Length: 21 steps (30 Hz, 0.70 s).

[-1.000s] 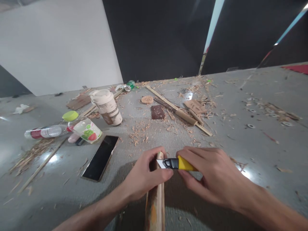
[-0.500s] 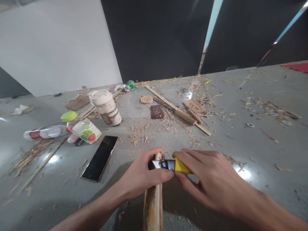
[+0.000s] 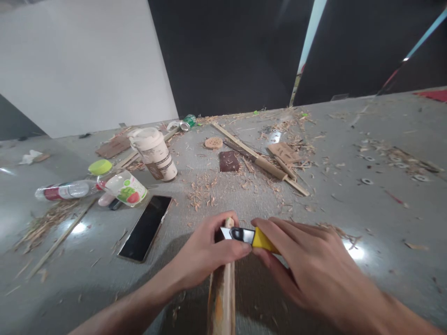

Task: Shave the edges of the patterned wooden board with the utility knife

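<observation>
My left hand (image 3: 209, 251) is closed around a narrow wooden stick (image 3: 223, 298) near its far end, with the thumb lying across the top. The stick runs from that grip toward the bottom edge of the view. A yellow and black utility knife (image 3: 260, 238) is gripped in my right hand (image 3: 310, 265). Its bare blade points left and lies across the stick just short of the tip. My left thumb is beside the knife's black front part, seemingly touching it.
Wood shavings litter the grey floor. A phone (image 3: 145, 229), a paper cup (image 3: 153, 156), a clear bottle with a green cap (image 3: 120, 184) and another bottle (image 3: 66, 190) are on the left. Ahead are a brown sanding-like square (image 3: 229, 161), wooden strips (image 3: 240, 144) and a green can (image 3: 188, 122).
The knife's front has tilted and risen very slightly over the stick. Both hands keep their grips, and the surroundings have shifted a little with the camera.
</observation>
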### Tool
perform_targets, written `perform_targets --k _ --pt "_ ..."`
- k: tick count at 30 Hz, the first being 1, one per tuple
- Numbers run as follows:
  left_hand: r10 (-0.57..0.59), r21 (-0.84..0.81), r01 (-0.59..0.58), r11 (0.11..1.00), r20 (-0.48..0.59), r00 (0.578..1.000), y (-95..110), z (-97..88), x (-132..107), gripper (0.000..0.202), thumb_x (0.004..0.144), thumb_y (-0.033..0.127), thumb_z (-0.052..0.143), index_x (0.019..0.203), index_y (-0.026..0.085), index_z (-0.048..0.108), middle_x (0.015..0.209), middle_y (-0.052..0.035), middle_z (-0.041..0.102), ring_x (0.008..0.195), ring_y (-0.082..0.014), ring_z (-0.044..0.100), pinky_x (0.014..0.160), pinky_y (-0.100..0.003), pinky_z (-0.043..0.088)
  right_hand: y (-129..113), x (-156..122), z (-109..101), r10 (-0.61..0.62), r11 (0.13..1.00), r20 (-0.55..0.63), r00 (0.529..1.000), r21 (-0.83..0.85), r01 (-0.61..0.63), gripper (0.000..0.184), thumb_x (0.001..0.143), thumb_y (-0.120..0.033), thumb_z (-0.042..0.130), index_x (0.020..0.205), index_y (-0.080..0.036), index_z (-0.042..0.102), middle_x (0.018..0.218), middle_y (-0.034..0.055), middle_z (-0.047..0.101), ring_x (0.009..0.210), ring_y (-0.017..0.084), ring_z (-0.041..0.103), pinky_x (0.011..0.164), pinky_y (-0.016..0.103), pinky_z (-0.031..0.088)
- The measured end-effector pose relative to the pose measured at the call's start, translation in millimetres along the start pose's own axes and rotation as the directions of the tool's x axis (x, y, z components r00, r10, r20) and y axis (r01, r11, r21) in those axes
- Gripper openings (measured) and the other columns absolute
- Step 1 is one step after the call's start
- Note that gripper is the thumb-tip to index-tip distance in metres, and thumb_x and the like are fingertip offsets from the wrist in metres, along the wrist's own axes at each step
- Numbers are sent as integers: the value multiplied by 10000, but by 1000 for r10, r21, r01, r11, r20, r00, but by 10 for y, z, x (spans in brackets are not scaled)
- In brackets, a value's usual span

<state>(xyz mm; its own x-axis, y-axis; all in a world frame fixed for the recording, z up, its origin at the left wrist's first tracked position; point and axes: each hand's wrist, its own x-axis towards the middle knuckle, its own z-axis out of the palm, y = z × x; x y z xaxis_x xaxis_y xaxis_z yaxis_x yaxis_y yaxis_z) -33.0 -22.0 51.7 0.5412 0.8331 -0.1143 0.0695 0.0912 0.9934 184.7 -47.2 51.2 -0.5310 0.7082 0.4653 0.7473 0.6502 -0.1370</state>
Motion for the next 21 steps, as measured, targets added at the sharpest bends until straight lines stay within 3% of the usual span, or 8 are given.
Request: perform_targets --k 7,21 --pt "21 54 -20 998 -21 1000 -32 -13 9 336 852 400 716 804 170 476 707 48 391 671 -104 324 598 -244 237 -14 -8 9 12 999 -17 1000 -37 -13 180 1036 -306 451 1122 -214 579 803 -9 695 586 170 639 529 327 339" --pt "29 92 -24 995 -49 998 -38 -6 46 302 842 382 678 802 176 461 705 46 362 672 -110 308 596 -239 244 -77 -39 39 50 997 -67 996 -55 -54 156 1042 -336 453 998 -233 562 757 -29 669 566 157 622 542 322 331"
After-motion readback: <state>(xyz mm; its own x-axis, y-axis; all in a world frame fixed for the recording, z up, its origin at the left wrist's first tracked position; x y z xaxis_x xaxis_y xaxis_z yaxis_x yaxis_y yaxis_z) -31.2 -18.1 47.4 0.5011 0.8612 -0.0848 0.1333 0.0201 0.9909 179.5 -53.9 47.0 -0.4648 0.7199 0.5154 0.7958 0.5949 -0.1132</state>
